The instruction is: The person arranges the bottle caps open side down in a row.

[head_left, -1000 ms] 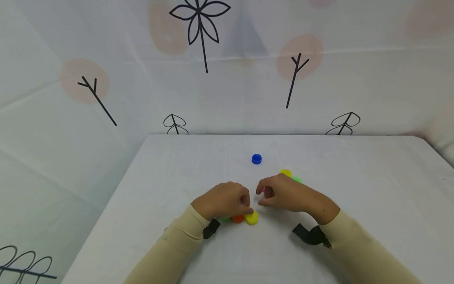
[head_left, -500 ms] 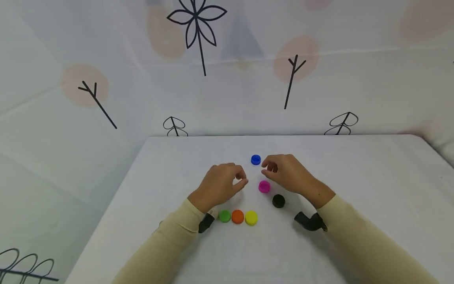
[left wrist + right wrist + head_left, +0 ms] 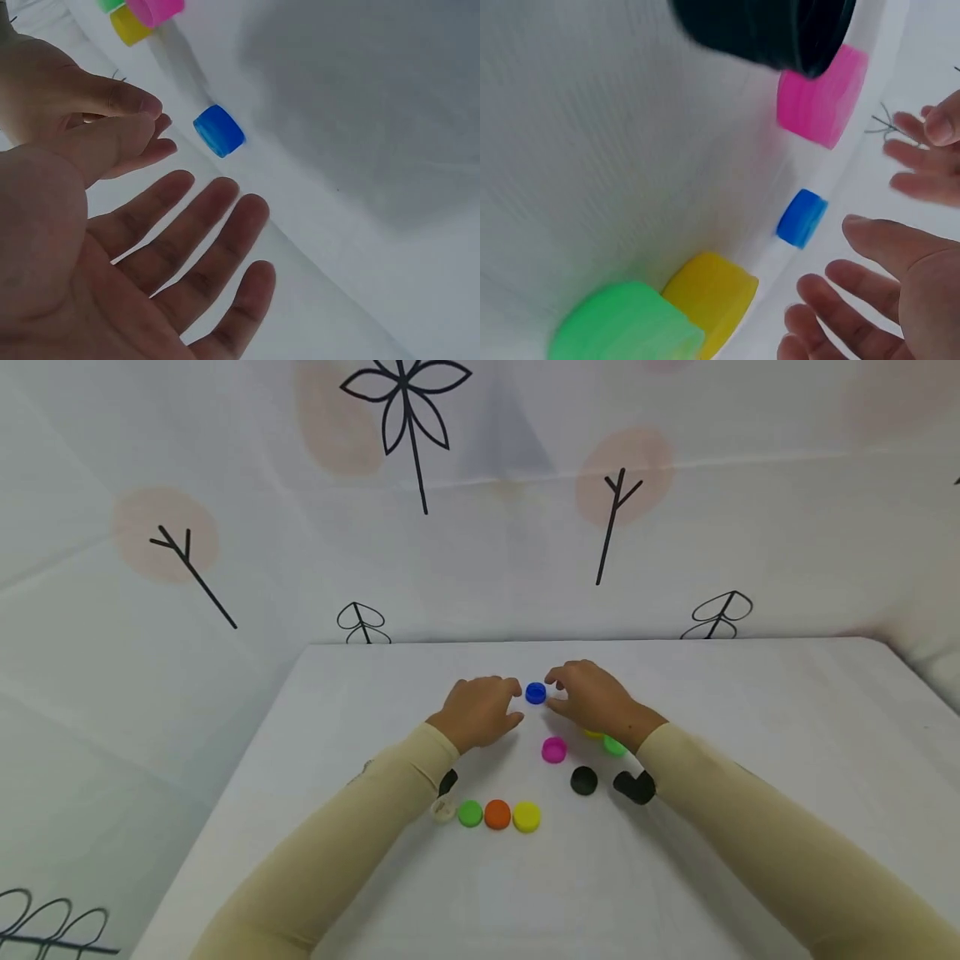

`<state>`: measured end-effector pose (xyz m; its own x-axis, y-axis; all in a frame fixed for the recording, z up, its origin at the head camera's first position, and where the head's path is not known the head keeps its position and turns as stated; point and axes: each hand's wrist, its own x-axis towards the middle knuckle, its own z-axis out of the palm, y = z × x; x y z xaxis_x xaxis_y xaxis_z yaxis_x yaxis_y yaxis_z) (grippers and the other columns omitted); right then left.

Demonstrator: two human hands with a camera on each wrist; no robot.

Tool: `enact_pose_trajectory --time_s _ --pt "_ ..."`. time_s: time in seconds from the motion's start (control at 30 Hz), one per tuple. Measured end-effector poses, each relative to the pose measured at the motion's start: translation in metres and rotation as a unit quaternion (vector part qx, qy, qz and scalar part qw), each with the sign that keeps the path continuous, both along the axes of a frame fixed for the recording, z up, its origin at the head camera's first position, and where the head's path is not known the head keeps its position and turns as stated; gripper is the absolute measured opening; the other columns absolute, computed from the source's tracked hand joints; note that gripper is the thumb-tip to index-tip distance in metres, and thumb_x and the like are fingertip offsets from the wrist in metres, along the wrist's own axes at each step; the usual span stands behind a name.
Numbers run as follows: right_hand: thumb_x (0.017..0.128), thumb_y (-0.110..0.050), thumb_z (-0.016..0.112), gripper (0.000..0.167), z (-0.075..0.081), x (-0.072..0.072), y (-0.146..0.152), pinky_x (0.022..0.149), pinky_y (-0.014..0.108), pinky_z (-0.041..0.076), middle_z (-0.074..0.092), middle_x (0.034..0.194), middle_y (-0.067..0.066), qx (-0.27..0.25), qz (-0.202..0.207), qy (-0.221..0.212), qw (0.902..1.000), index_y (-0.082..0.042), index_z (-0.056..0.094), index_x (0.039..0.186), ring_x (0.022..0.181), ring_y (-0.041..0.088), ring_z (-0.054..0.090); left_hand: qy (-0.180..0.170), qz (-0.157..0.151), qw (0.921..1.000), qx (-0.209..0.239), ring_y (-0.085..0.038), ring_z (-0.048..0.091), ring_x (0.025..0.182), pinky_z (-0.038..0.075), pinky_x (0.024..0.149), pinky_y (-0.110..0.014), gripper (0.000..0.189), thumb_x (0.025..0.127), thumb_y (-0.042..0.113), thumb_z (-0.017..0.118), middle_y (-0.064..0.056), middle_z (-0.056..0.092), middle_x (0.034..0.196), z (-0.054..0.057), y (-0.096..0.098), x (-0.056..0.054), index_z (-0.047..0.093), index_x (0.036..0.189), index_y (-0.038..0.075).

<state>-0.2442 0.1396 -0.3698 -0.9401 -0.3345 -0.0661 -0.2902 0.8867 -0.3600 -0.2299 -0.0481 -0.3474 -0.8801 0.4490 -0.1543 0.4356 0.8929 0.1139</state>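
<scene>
A blue bottle cap (image 3: pixel 536 693) lies on the white table near its far side, between my two hands. My left hand (image 3: pixel 480 710) is just left of it, fingers loosely bent and holding nothing; in the left wrist view the fingers spread apart, with the blue cap (image 3: pixel 220 131) beyond the tips. From the right, my right hand (image 3: pixel 596 693) comes close to the same cap, thumb and fingers parted around a gap. The right wrist view also shows the blue cap (image 3: pixel 802 218) apart from the fingers. Nearer me lies a pink cap (image 3: pixel 554 750).
A black cap (image 3: pixel 584 781) sits front right of the pink one. A green cap (image 3: pixel 615 746) and a mostly hidden yellow cap (image 3: pixel 593 733) lie under the right wrist. In front, a whitish cap (image 3: pixel 443 811), green, orange (image 3: pixel 497 815) and yellow caps (image 3: pixel 527 817) form a row.
Both hands have moved away from me, from over the front row and pink cap to either side of the blue cap. The caps stay where they were on the table.
</scene>
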Motion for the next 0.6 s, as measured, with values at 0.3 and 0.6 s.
enact_pose_trajectory --time_s 0.3,0.6 --pt "0.094 -0.018 0.071 0.043 -0.002 -0.013 -0.007 0.1 0.046 0.052 0.068 0.119 0.017 0.012 0.019 -0.017 0.9996 -0.002 0.062 0.132 0.115 0.033 0.06 0.0 0.01 0.9993 -0.037 -0.021 0.066 0.117 0.051 0.1 -0.051 0.047 0.1 0.037 0.061 -0.003 0.067 0.131 -0.014 0.015 -0.023 0.054 0.14 0.015" --pt "0.093 -0.017 0.071 0.044 0.002 -0.022 -0.011 0.102 0.045 0.051 0.069 0.12 0.018 0.015 0.023 -0.043 0.9987 0.002 0.061 0.132 0.115 0.034 0.062 -0.019 0.017 0.9992 -0.03 -0.023 0.067 0.113 0.055 0.094 -0.048 0.04 0.1 0.031 0.061 -0.006 0.07 0.124 -0.016 0.02 -0.033 0.058 0.135 0.012"
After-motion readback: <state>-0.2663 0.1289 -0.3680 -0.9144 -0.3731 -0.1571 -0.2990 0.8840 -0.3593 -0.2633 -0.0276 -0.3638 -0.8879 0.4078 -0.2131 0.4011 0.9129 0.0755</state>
